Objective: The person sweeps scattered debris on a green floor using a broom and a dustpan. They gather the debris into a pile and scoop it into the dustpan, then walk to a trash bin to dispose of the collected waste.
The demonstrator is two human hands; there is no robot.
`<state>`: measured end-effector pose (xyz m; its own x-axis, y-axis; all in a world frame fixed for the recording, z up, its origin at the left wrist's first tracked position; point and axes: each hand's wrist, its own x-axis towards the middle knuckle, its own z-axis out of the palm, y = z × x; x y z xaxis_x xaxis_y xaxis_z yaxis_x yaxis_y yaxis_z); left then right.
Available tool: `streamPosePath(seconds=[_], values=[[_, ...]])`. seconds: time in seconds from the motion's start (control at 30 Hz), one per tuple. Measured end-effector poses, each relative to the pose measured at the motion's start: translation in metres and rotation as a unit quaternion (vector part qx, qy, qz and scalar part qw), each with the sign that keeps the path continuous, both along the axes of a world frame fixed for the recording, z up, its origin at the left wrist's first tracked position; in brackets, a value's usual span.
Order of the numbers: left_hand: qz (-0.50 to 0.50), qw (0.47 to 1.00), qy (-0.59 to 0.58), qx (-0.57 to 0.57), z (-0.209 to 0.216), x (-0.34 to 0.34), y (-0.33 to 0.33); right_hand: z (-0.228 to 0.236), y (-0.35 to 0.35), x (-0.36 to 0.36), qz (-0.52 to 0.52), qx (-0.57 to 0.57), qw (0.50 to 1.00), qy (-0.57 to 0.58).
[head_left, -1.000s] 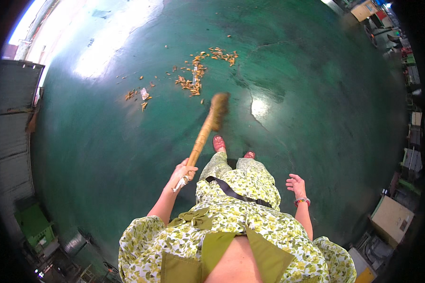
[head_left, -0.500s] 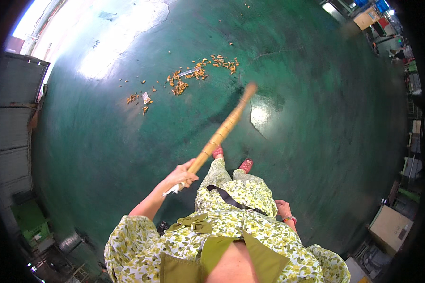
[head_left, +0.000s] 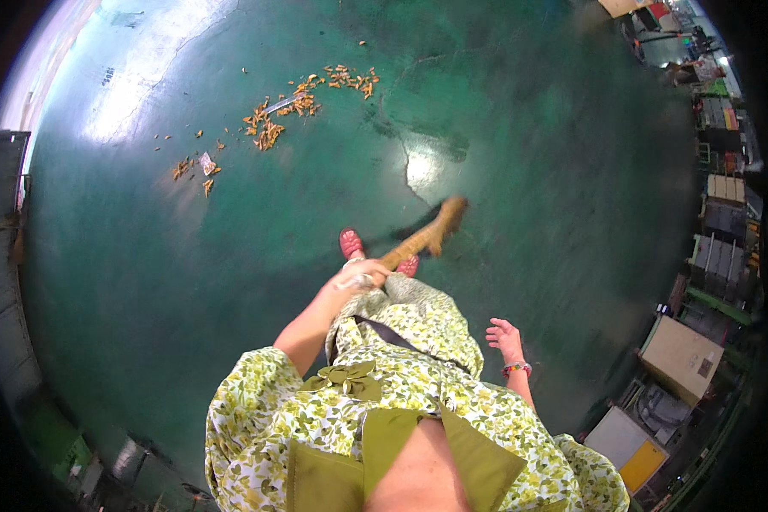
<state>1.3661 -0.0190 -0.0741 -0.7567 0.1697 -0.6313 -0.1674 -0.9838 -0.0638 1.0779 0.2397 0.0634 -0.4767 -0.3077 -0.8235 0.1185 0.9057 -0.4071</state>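
My left hand (head_left: 360, 275) is wrapped round a yellowish straw broom (head_left: 415, 245) near its end, in front of my thighs. The broom slants away to the right above the green floor, passing over one foot. Its far end is wider and smeared by motion; I cannot tell whether it touches the floor. My right hand (head_left: 504, 339) hangs beside my right hip with nothing in it, fingers apart, a beaded bracelet at the wrist. Ahead to the left lie scattered orange-brown bits (head_left: 269, 135), with a clear plastic strip (head_left: 283, 103) and a small whitish wrapper (head_left: 206, 162) among them.
My feet wear red shoes (head_left: 351, 243). Cardboard boxes (head_left: 681, 358), a white and yellow panel (head_left: 626, 452) and shelving with stacked goods line the right side. A grey metal door or panel (head_left: 2, 282) stands along the left. The floor shines in bright patches.
The broom has swung nearer to me, and my left hand has moved right with it. My right hand has come away from my hip with fingers spread. The scattered bits sit farther left in view.
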Motion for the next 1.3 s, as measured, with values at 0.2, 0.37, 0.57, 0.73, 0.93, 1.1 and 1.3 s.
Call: streamPosePath(seconds=[0.2, 0.37, 0.57, 0.73, 0.93, 1.1, 1.3], values=[[0.22, 0.96, -0.173, -0.028, 0.053, 0.118, -0.055, -0.023, 0.037, 0.015, 0.019, 0.101, 0.993, -0.053], [0.116, 0.9, -0.28, -0.312, 0.104, 0.121, -0.079, -0.032, -0.005, 0.01, 0.026, 0.061, 0.996, -0.056], [0.055, 0.899, -0.246, -0.359, 0.134, 0.115, -0.082, -0.037, -0.052, 0.0, -0.01, 0.015, 0.999, -0.052], [0.025, 0.958, -0.094, -0.269, 0.124, 0.041, -0.083, -0.044, -0.064, -0.009, 0.1, 0.052, 0.993, -0.032], [0.083, 0.99, 0.071, -0.089, 0.032, -0.126, -0.105, -0.04, -0.109, -0.076, 0.061, 0.077, 0.994, -0.042], [-0.039, 0.99, 0.037, -0.129, -0.019, -0.218, -0.165, -0.031, -0.169, -0.126, -0.052, -0.029, 0.998, -0.014], [0.201, 0.976, -0.056, -0.054, 0.017, -0.119, -0.253, -0.034, -0.181, -0.156, -0.012, 0.019, 0.998, -0.05]])
